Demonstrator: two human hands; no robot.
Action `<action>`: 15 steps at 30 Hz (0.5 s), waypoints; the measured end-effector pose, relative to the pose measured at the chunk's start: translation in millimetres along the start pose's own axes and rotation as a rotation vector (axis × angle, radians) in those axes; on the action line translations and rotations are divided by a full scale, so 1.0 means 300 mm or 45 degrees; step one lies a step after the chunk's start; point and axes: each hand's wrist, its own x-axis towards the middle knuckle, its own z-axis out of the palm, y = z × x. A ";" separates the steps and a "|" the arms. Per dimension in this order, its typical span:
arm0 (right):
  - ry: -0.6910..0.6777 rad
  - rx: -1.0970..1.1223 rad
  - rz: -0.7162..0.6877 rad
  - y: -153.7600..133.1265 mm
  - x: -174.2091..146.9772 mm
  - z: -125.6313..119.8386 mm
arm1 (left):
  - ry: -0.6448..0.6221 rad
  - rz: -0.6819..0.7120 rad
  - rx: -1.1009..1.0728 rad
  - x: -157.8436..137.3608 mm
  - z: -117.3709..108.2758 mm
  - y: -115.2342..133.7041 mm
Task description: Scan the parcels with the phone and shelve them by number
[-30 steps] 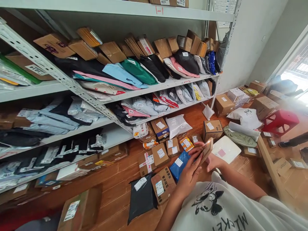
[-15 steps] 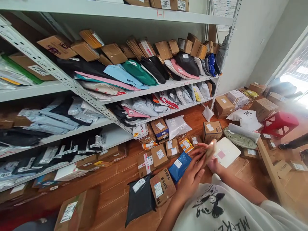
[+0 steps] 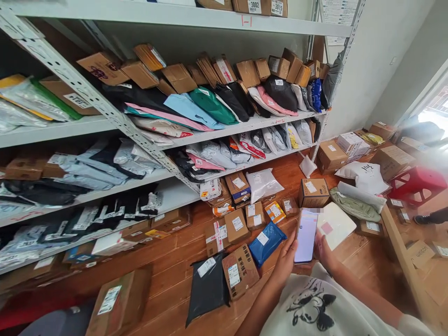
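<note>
A smartphone point(image 3: 305, 238) with a lit, pale screen is held upright in front of my chest. My left hand point(image 3: 287, 254) grips its left edge, fingers wrapped behind it. My right hand point(image 3: 322, 249) closes on the phone's lower right edge, its thumb beside the screen. Just beyond the right hand lies a flat white package point(image 3: 336, 225) with a pink square label. To the left of my left hand, a blue plastic parcel point(image 3: 266, 243) rests on the wooden floor, beside a brown carton point(image 3: 241, 272) and a black parcel point(image 3: 207, 288).
A white metal shelf point(image 3: 224, 135) packed with bagged parcels and small boxes fills the left and middle. Cartons line the floor along its foot, with a large box point(image 3: 119, 301) at lower left. At right stand a red stool point(image 3: 418, 184) and a person's shoe point(image 3: 423, 219).
The phone has turned from edge-on so that its screen now faces me. My left hand has shifted from across the phone to its left side. The view has swung slightly left.
</note>
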 end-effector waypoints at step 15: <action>0.228 0.346 0.238 0.057 0.108 -0.010 | -0.004 -0.363 -0.138 0.128 -0.049 -0.043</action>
